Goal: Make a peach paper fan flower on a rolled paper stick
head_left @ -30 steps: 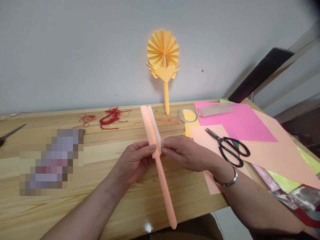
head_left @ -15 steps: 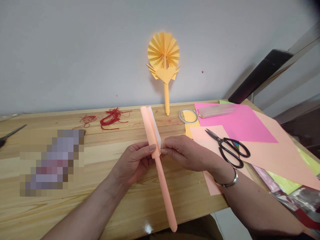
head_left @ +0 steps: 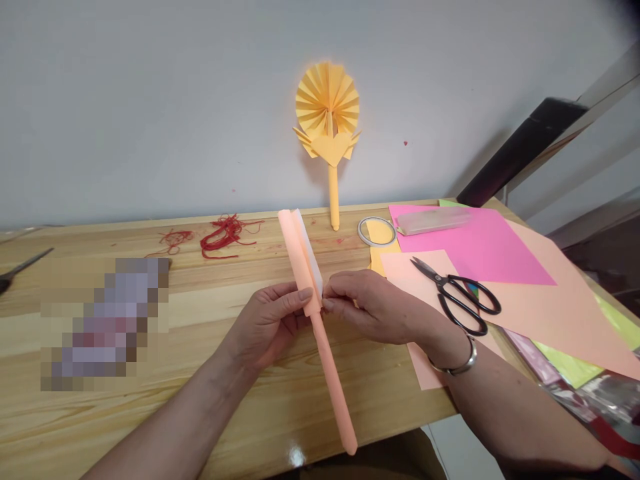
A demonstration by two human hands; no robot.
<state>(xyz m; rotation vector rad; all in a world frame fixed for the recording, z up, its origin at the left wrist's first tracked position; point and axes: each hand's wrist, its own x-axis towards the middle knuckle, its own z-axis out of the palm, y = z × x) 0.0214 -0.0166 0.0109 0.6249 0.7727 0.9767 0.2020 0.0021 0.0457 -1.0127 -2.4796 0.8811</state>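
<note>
A peach paper fan, folded into a narrow bundle on a rolled paper handle, slants over the table's near part. My left hand grips it where bundle and handle meet, thumb on top and fingers behind. Along the bundle's right side runs a white strip, which looks like tape backing. At the strip's lower end my right hand is closed in a pinch; its fingertips hide what exactly lies between them. Behind, an opened yellow paper fan with a heart-shaped piece leans upright on the wall.
Black-handled scissors lie on peach paper at the right. Near them are a tape roll, pink paper and a clear packet. Red string and a pixelated object are at the left, with another blade beyond.
The peach fan has tilted slightly: its top end has moved a little left and up, its handle end slightly right and up. Both hands keep nearly the same grip.
</note>
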